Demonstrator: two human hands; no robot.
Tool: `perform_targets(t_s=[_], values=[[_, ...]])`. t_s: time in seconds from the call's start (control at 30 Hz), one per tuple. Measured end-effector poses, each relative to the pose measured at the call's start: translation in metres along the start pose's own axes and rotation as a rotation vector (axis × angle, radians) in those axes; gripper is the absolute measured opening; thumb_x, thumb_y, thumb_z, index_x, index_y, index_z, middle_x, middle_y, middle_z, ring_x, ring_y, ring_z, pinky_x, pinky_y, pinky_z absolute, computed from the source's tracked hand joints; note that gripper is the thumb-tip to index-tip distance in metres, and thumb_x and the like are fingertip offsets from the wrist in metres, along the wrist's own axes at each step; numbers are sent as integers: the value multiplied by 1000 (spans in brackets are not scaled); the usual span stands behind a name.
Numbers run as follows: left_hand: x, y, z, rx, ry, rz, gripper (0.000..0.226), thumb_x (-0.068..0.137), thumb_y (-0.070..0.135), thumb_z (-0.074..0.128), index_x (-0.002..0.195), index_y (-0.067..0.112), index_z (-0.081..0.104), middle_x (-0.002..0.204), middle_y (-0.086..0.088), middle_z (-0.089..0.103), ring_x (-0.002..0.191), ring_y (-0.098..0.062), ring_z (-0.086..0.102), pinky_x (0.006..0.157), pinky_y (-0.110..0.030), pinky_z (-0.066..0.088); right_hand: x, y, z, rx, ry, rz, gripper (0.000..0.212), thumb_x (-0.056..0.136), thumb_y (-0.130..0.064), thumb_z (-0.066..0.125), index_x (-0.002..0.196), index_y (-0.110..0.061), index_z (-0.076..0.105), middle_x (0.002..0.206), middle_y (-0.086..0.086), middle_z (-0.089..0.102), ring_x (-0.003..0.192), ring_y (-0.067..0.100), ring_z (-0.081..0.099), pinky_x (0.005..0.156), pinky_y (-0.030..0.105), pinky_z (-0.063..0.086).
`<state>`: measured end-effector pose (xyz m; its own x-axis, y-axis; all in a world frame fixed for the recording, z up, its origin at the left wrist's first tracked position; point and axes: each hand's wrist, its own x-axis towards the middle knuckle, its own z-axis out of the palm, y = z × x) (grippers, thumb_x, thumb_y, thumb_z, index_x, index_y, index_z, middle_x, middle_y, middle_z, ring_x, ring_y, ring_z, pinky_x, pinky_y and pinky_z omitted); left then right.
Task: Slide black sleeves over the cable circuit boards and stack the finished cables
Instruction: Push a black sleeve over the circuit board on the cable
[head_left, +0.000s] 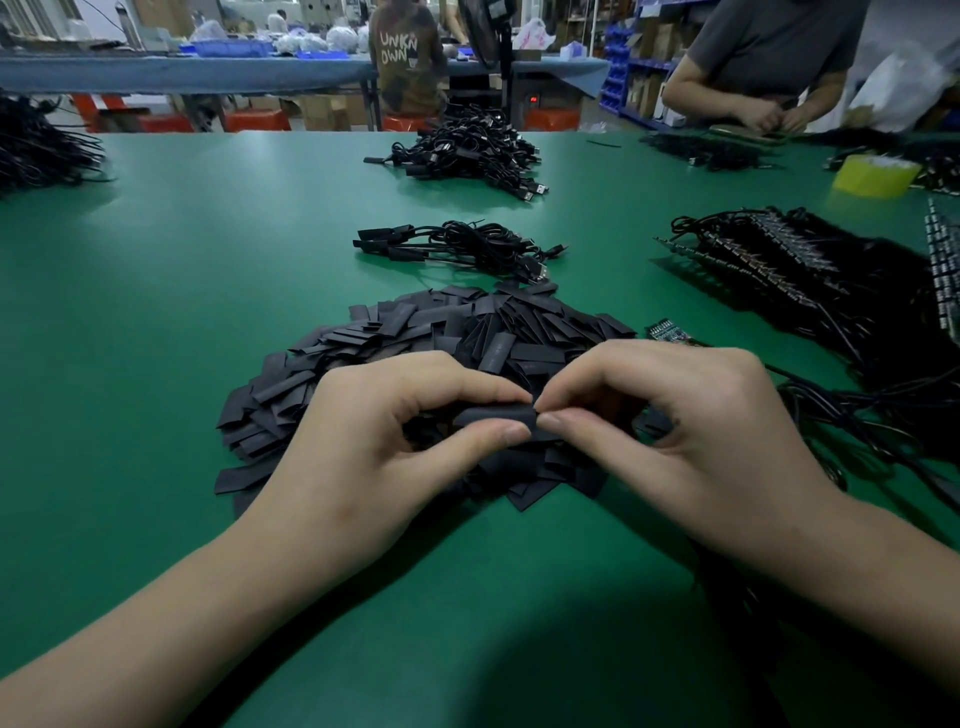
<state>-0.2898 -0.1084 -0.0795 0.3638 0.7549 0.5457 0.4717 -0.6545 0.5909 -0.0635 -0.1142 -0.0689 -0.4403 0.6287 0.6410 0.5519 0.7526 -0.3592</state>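
Both hands meet low in the middle of the frame, above the green bench. The left hand pinches a black sleeve between thumb and first finger, with its other fingers curled. The right hand pinches the sleeve's right end the same way. Under them lies the pile of sleeves. Finished cables lie further back.

One held sleeve, one loose sleeve heap, one yellow roll
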Motion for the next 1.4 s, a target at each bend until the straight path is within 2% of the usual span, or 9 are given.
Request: perform_targets(t_s=[0.23, 0.43, 0.53, 0.67, 0.9, 1.1, 1.23, 1.4], values=[[1, 3, -2, 28, 108, 13, 20, 84, 34, 75, 102, 28, 78, 94, 14, 75, 91, -3, 70, 83, -24, 53, -1, 1, 2, 25, 45, 72, 14, 86, -23, 78, 99, -17, 76, 78, -10, 70, 67, 9, 67, 63, 28, 53], [0, 6, -1, 81, 125, 58, 21, 84, 32, 76, 103, 24, 79, 95, 15, 74, 89, 2, 69, 83, -18, 51, 0, -2, 3, -29, 81, 63, 6, 87, -21, 76, 92, -17, 77, 77, -25, 62, 70, -2, 64, 68, 19, 51], [0, 6, 0, 94, 122, 71, 22, 84, 32, 76, 104, 23, 79, 95, 14, 75, 88, 1, 69, 82, -20, 52, -2, -2, 3, -68, 81, 47, 6, 87, -20, 76, 92, -16, 77, 78, -23, 62, 72, -7, 60, 71, 12, 47], [0, 5, 0, 93, 116, 75, 23, 84, 33, 76, 105, 23, 79, 96, 12, 75, 90, 0, 70, 83, -23, 53, -2, -1, 5, -109, 86, 26, 6, 88, -18, 77, 92, -14, 77, 80, -19, 60, 74, -6, 57, 73, 9, 45], [0, 5, 0, 86, 109, 74, 22, 84, 33, 76, 105, 24, 79, 97, 16, 74, 91, 2, 69, 84, -17, 51, -5, -1, 6, -145, 115, 0, 7, 89, -18, 75, 93, -11, 76, 85, -10, 70, 78, -7, 55, 76, 10, 46], [0, 6, -1, 147, 90, 100, 21, 85, 32, 75, 102, 21, 80, 91, 13, 73, 84, 2, 67, 79, -12, 49, -5, -1, 6, -159, 94, -9, 7, 90, -17, 75, 93, -12, 76, 86, -9, 71, 79, -6, 54, 76, 9, 45], [1, 6, -3, 184, 63, 115, 21, 86, 30, 76, 103, 18, 80, 85, 7, 73, 78, -3, 66, 75, -15, 49, -4, 0, 2, -163, 78, -17, 7, 90, -18, 74, 94, -12, 76, 86, -8, 72, 79, -7, 54, 77, 10, 46], [1, 6, -2, 184, 51, 112, 21, 86, 31, 75, 103, 19, 80, 84, 7, 73, 77, -3, 65, 73, -16, 50, -3, -1, 3, -185, 64, -23, 7, 90, -18, 73, 94, -12, 76, 85, -7, 72, 78, -6, 54, 76, 10, 46]])
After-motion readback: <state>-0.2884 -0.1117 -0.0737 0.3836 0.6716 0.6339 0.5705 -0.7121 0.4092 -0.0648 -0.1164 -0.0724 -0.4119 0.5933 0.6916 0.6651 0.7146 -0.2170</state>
